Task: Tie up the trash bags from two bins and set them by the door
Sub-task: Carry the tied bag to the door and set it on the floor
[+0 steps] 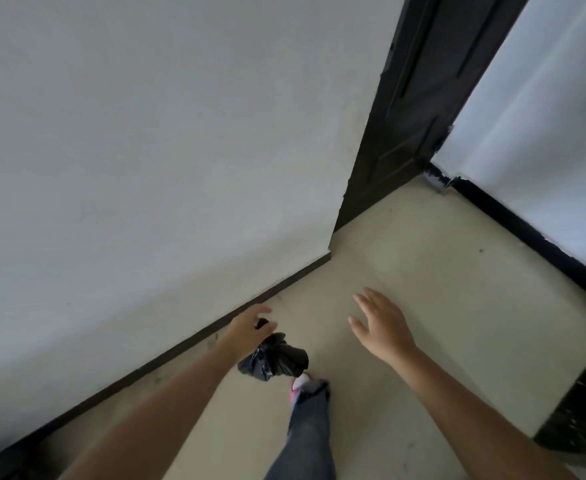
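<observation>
A small black trash bag (pixel 273 358), tied at the top, hangs from my left hand (pixel 250 327), whose fingers pinch its knotted neck. It hangs above the beige floor, close to the white wall on the left. My right hand (pixel 381 327) is stretched out flat over the floor to the right of the bag, fingers spread, holding nothing. A dark door (pixel 402 109) stands in the corner ahead, to the upper right.
A white wall (pixel 146 150) with a dark skirting board (pixel 187 344) runs along the left. Another white wall with black skirting (pixel 526 230) closes the right side. My leg in grey trousers and a pink-white shoe (pixel 300 384) steps forward below the bag. A dark floor strip (pixel 585 410) lies at right.
</observation>
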A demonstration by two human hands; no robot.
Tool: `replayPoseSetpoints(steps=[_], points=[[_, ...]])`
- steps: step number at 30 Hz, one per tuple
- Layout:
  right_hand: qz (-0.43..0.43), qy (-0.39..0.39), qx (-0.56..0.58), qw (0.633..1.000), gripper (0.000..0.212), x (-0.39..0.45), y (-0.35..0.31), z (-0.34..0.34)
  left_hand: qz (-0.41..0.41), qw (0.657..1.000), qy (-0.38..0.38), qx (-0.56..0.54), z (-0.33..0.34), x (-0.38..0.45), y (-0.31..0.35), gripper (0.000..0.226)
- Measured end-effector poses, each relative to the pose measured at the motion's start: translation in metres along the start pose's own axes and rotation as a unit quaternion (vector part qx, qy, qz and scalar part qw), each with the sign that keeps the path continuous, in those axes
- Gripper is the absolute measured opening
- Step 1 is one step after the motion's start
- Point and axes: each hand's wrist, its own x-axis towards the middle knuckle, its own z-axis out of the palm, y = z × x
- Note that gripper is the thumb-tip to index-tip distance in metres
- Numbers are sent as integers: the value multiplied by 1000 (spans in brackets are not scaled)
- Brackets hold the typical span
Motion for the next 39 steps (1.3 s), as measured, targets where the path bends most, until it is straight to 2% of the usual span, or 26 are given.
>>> replayPoseSetpoints(steps=[4,8,16,22,26,28,31,33,39], points=[[-24,-43,-1,999,49,73,13,2,-66,997,16,-47,11,68,7,34],[-23,-69,16,997,61,134,29,19,-113,991,23,-69,26,131,3,33],[-45,-138,3,989,58,242,65,104,-171,972,77,-142,69,242,-37,30],[-98,-212,-12,972,51,293,78,169,-242,924,73,-288,99,296,-81,34],[-124,-228,-33,965,51,310,82,187,-269,890,111,-350,106,317,-98,32],[-128,-232,-36,964,52,318,82,189,-264,900,110,-328,107,323,-98,33],[-133,-229,-29,964,52,324,79,188,-240,940,101,-219,103,322,-93,37],[-140,-227,-32,963,52,326,76,184,-232,956,105,-148,99,314,-90,41],[-180,-227,-45,956,50,311,56,154,-219,964,142,-55,83,266,-78,45]])
